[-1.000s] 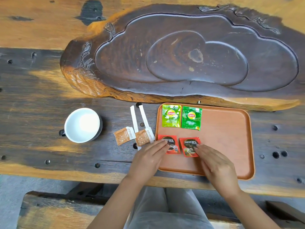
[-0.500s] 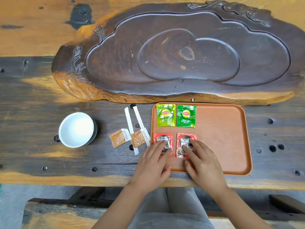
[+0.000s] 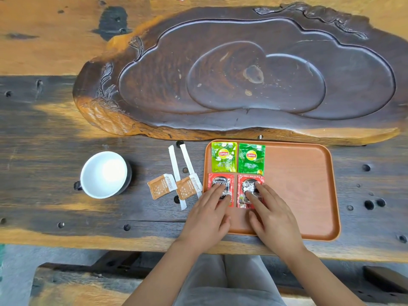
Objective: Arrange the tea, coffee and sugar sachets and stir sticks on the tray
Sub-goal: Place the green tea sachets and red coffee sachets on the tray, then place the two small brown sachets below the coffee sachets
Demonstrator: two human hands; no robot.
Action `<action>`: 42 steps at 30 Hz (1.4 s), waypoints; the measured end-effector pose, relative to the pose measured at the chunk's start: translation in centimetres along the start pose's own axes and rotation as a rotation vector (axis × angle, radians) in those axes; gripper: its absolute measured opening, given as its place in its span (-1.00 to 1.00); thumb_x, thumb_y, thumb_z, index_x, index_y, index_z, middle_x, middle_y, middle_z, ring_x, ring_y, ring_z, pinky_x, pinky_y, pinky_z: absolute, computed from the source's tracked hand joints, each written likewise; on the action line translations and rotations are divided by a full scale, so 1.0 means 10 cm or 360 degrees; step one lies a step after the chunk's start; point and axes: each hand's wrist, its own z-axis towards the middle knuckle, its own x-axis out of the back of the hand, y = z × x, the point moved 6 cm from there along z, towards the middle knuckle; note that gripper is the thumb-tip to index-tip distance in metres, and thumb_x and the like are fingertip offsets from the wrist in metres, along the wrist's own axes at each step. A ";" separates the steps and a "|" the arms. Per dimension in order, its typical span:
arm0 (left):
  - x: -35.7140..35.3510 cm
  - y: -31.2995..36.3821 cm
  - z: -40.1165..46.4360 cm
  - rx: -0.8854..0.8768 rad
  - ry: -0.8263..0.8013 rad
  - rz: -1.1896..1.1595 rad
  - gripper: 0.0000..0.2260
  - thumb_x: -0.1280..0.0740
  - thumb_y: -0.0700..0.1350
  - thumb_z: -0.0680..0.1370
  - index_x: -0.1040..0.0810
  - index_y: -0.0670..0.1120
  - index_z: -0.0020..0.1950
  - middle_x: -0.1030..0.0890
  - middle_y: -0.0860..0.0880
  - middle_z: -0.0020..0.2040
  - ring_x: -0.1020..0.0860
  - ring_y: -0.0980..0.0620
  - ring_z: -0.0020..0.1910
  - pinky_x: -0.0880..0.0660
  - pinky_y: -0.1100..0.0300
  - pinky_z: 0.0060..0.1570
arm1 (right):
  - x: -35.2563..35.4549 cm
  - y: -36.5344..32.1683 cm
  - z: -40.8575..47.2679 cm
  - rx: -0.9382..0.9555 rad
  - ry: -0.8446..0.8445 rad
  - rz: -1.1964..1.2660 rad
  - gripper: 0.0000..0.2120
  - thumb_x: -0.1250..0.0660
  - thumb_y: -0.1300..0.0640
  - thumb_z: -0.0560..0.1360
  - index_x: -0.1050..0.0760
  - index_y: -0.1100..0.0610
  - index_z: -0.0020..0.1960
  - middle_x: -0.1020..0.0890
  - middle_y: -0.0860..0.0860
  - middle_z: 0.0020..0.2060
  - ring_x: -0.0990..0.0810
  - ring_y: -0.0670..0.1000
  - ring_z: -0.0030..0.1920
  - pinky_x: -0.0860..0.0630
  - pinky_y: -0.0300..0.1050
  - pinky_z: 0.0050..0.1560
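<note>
An orange-brown tray (image 3: 304, 184) lies on the wooden table. Two green tea sachets (image 3: 223, 157) (image 3: 251, 159) sit side by side in its far left corner. Below them lie two red coffee sachets (image 3: 217, 181) (image 3: 247, 184). My left hand (image 3: 207, 217) rests flat with its fingertips on the left coffee sachet. The fingertips of my right hand (image 3: 273, 217) press on the right one. Left of the tray, on the table, lie two brown sugar sachets (image 3: 161, 188) (image 3: 188, 187) and two white wrapped stir sticks (image 3: 174, 164) (image 3: 187, 160).
A white cup (image 3: 103, 174) stands on the table at the left. A large carved dark wooden tea board (image 3: 242, 74) fills the table behind the tray. The table's front edge runs just under my wrists.
Both coffee sachets have been turned upright and pushed up under the tea sachets. My right hand has moved left, and both hands now press on the sachets.
</note>
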 end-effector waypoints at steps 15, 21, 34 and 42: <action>0.15 0.00 -0.09 -0.0005 0.0268 -0.0380 -0.63 -0.20 -0.08 0.50 -0.41 -0.09 0.31 -0.44 -0.10 0.34 -0.29 -0.01 0.36 -0.24 0.07 0.35 | 0.15 -0.06 0.05 0.0045 0.0051 0.0149 -0.64 -0.17 0.10 0.49 -0.52 0.15 0.22 -0.51 0.16 0.25 -0.39 0.10 0.29 -0.46 0.00 0.20; 0.50 -0.62 -0.38 0.0462 0.0636 -0.0443 -0.70 -0.20 -0.16 0.49 -0.49 -0.13 0.20 -0.51 -0.09 0.21 -0.40 0.01 0.23 -0.30 0.18 0.24 | 0.23 -0.53 0.42 0.0263 0.0214 0.0159 -0.68 -0.31 0.16 0.44 -0.54 0.15 0.19 -0.56 0.15 0.18 -0.48 0.16 0.20 -0.47 0.03 0.13; 0.41 -1.20 -0.49 0.0721 0.0507 -0.0242 -0.77 -0.42 -0.27 0.39 -0.58 -0.16 0.03 -0.54 -0.14 0.21 -0.46 -0.10 0.20 -0.48 0.01 0.10 | -0.43 -1.25 0.85 0.0744 -0.0184 -0.0199 -0.69 -0.45 0.28 0.21 -0.56 0.08 -0.07 -0.63 -0.02 -0.12 -0.56 0.07 -0.04 -0.44 -0.05 0.02; 0.42 -1.22 -0.45 0.0700 0.0590 -0.0242 -0.91 -0.42 -0.29 0.39 -0.60 -0.17 -0.13 -0.58 -0.14 0.08 -0.47 -0.09 0.10 -0.52 0.03 -0.03 | -0.45 -1.26 0.92 0.0751 -0.0155 -0.0158 -0.71 -0.54 0.28 0.17 -0.61 0.06 -0.16 -0.66 -0.07 -0.19 -0.58 0.02 -0.10 -0.39 -0.12 -0.03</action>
